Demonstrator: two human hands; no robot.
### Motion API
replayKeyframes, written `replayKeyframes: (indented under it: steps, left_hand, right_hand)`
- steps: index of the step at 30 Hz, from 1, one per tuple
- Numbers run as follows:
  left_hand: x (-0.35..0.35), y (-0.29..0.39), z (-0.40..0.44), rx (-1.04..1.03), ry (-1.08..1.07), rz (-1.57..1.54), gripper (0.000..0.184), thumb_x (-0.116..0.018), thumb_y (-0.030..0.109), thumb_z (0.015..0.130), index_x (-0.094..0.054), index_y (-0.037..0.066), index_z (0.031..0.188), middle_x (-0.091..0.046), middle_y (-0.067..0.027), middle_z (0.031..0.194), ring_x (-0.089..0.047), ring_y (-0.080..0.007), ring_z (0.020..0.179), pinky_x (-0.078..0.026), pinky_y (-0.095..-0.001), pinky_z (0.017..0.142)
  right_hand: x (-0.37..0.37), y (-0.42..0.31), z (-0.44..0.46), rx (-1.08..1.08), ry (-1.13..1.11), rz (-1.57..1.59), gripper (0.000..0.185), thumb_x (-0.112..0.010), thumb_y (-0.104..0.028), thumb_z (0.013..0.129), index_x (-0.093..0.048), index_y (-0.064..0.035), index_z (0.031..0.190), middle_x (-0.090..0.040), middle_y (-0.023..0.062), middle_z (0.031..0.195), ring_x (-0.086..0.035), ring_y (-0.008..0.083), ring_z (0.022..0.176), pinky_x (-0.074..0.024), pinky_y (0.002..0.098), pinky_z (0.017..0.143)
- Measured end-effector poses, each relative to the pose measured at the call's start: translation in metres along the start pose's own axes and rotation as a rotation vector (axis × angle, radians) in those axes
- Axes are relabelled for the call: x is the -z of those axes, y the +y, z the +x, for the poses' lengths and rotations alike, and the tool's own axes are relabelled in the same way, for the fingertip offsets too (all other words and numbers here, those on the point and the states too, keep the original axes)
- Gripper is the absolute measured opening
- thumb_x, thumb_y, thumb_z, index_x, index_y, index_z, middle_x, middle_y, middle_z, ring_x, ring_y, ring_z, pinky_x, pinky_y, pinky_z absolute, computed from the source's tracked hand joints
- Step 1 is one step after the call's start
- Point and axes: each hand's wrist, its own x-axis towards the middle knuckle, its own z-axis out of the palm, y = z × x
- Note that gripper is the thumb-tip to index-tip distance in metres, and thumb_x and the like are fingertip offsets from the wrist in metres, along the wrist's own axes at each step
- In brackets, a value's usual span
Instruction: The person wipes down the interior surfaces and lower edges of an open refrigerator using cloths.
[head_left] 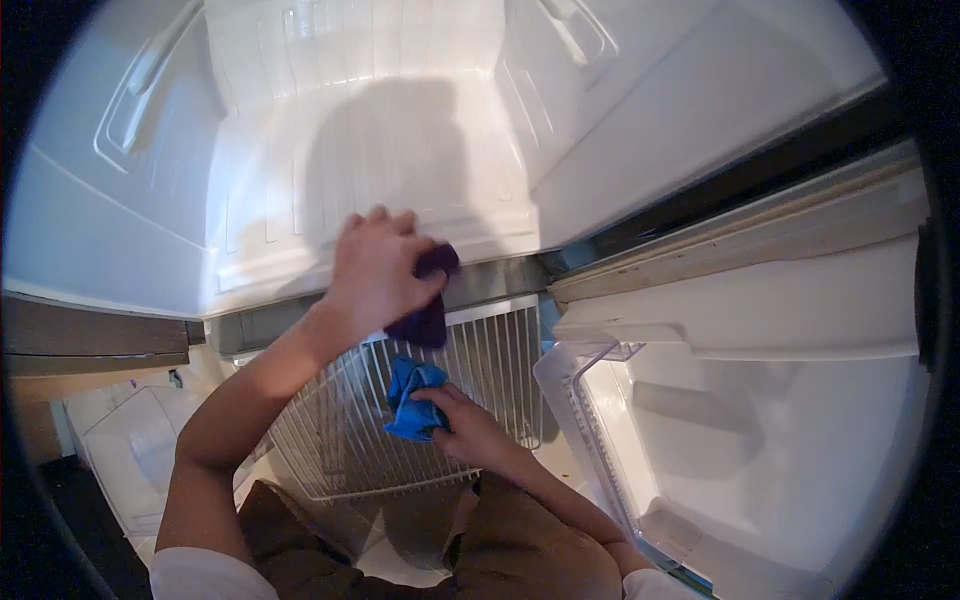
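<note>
My left hand (378, 270), slightly blurred, is raised at the front edge of the fridge compartment. Its thumb presses a dark purple cloth (422, 322), which hangs below the palm. Lower down, my right hand (468, 428) grips a bunched blue cloth (412, 402) between thumb and fingers. Behind and beneath the blue cloth is a white wire shelf (500, 370), tilted in front of my knees. I cannot tell whether the blue cloth touches its bars.
Ahead is the white fridge interior (260, 180), with my shadow on its back wall. The open door (720, 420) stands at the right, carrying a clear door bin (590, 430). A clear plastic drawer (145, 440) lies at lower left, beside a wooden edge (95, 340).
</note>
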Motion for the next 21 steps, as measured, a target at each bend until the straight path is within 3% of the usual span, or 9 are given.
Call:
replayKeyframes:
  steps: [1, 5, 7, 9, 11, 15, 17, 19, 21]
  left_hand:
    - [-0.004, -0.01, -0.001, 0.053, 0.178, 0.001, 0.026, -0.073, 0.023, 0.063, -0.071, 0.014, 0.087, -0.059, -0.0074, 0.086, -0.053, -0.0275, 0.086, -0.042, -0.0398, 0.078]
    - [-0.057, -0.018, 0.032, 0.061, 0.438, 0.075, 0.027, -0.073, 0.024, 0.067, -0.07, 0.014, 0.092, -0.06, -0.0085, 0.089, -0.052, -0.0316, 0.09, -0.042, -0.0427, 0.079]
    - [-0.08, 0.004, 0.062, 0.127, 0.37, -0.004, 0.029, -0.07, 0.031, 0.07, -0.069, 0.011, 0.091, -0.063, -0.0102, 0.097, -0.055, -0.03, 0.098, -0.04, -0.0432, 0.087]
    - [-0.088, 0.033, 0.072, 0.04, -0.027, -0.39, 0.034, -0.067, 0.038, 0.075, -0.068, 0.007, 0.09, -0.065, -0.0146, 0.092, -0.059, -0.0306, 0.096, -0.04, -0.0455, 0.087]
    - [-0.087, 0.056, 0.053, -0.188, -0.005, -0.429, 0.04, -0.064, 0.042, 0.078, -0.068, 0.005, 0.093, -0.066, -0.0172, 0.085, -0.062, -0.0332, 0.091, -0.043, -0.0464, 0.087]
    - [-0.058, 0.057, 0.019, -0.121, -0.256, -0.789, 0.036, -0.064, 0.041, 0.082, -0.068, 0.007, 0.094, -0.066, -0.0164, 0.084, -0.063, -0.0349, 0.083, -0.048, -0.0454, 0.078]
    - [-0.041, 0.037, 0.018, 0.006, -0.061, -0.757, 0.037, -0.064, 0.041, 0.083, -0.067, 0.01, 0.104, -0.066, -0.0169, 0.083, -0.064, -0.0346, 0.08, -0.05, -0.0428, 0.076]
    - [-0.024, 0.011, 0.034, 0.132, 0.278, -0.628, 0.045, -0.066, 0.042, 0.081, -0.063, 0.014, 0.116, -0.065, -0.0168, 0.095, -0.065, -0.0335, 0.084, -0.05, -0.0412, 0.08]
    - [-0.01, -0.011, 0.054, 0.18, 0.256, -0.265, 0.048, -0.066, 0.044, 0.081, -0.06, 0.018, 0.121, -0.06, -0.0153, 0.112, -0.061, -0.0341, 0.095, -0.05, -0.0417, 0.081]
  right_hand:
    - [0.0, 0.0, 0.0, 0.002, -0.002, 0.003, 0.058, -0.058, -0.001, 0.071, -0.047, -0.0142, 0.127, -0.048, 0.0189, 0.119, -0.051, 0.0406, 0.109, -0.0447, 0.043, 0.093]
    - [-0.004, 0.008, 0.005, 0.052, 0.031, 0.044, 0.058, -0.057, 0.001, 0.071, -0.048, -0.0134, 0.126, -0.048, 0.0186, 0.119, -0.052, 0.0388, 0.109, -0.045, 0.0415, 0.092]
    - [-0.004, 0.008, 0.005, 0.039, 0.018, 0.038, 0.057, -0.057, 0.001, 0.07, -0.049, -0.0128, 0.125, -0.048, 0.0187, 0.119, -0.052, 0.0381, 0.11, -0.0444, 0.0408, 0.093]
    - [0.001, 0.006, 0.006, 0.102, 0.032, 0.024, 0.056, -0.056, 0.002, 0.07, -0.049, -0.0115, 0.124, -0.048, 0.0191, 0.119, -0.051, 0.037, 0.113, -0.0431, 0.0405, 0.095]
    - [0.002, 0.004, 0.004, 0.082, 0.017, 0.018, 0.056, -0.056, 0.002, 0.07, -0.049, -0.0111, 0.124, -0.048, 0.0191, 0.12, -0.05, 0.0368, 0.114, -0.0426, 0.0405, 0.096]
    - [-0.003, 0.007, 0.004, 0.135, 0.076, 0.037, 0.056, -0.056, 0.003, 0.07, -0.05, -0.0108, 0.124, -0.048, 0.019, 0.123, -0.049, 0.0362, 0.116, -0.042, 0.0406, 0.096]
    - [0.0, 0.003, 0.004, 0.084, 0.043, 0.061, 0.056, -0.056, 0.003, 0.07, -0.05, -0.0109, 0.124, -0.048, 0.0188, 0.123, -0.049, 0.0358, 0.116, -0.0419, 0.0405, 0.097]
    - [0.003, 0.0, 0.008, 0.039, 0.014, 0.079, 0.056, -0.056, 0.003, 0.07, -0.05, -0.011, 0.124, -0.048, 0.0186, 0.123, -0.049, 0.0353, 0.117, -0.0418, 0.0404, 0.097]
    - [0.006, -0.001, 0.009, -0.019, -0.029, 0.137, 0.056, -0.057, 0.003, 0.069, -0.051, -0.0111, 0.123, -0.048, 0.018, 0.123, -0.049, 0.0342, 0.117, -0.0416, 0.0395, 0.098]
